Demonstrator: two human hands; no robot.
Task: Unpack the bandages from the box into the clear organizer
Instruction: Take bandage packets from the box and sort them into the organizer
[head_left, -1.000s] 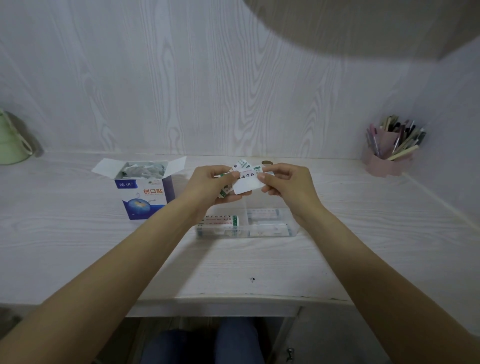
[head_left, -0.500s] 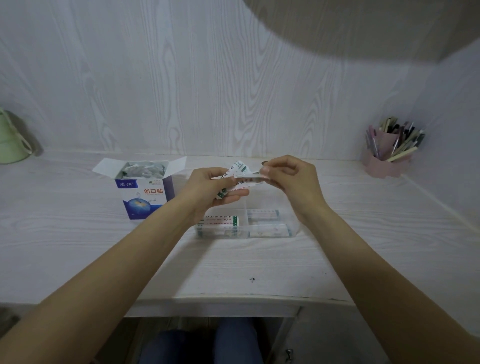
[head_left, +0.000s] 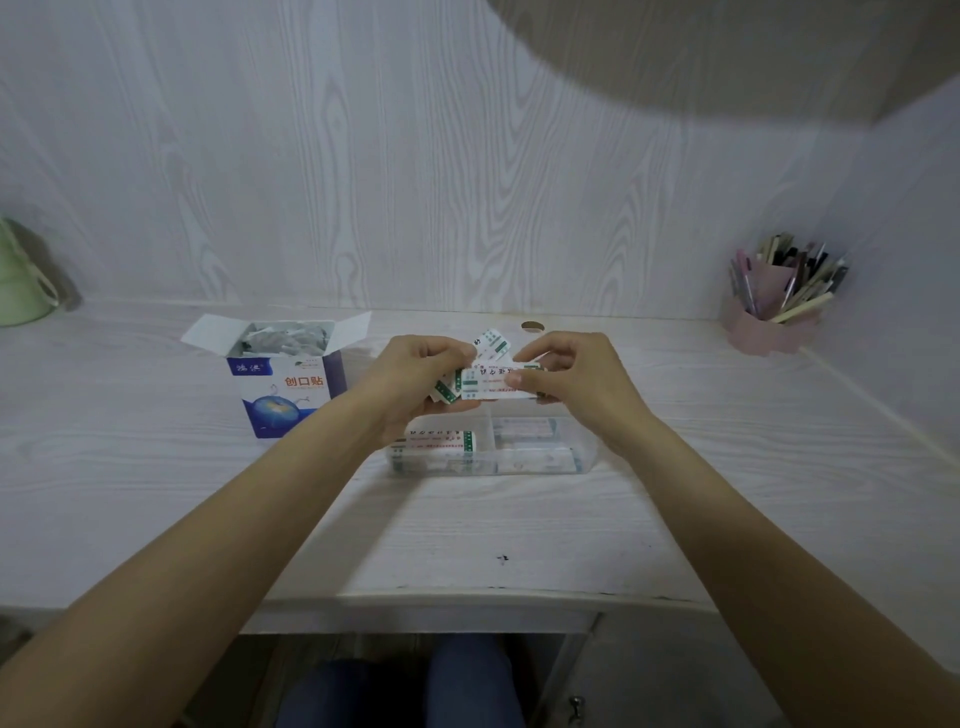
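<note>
Bandage (head_left: 498, 383) now flat, pen holder (head_left: 769, 317) aside

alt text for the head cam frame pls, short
Over a clear organizer already holding bandages, the left hand grips a bunch of bandages while the right hand pinches one bandage. The opened bandage box stands left.

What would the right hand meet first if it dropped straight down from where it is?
Most likely the clear organizer on the desk, probably its right-hand compartments, which already hold bandages. The right hand, pinching a bandage strip, appears to hover above it with nothing between, though depth is hard to judge.
</note>
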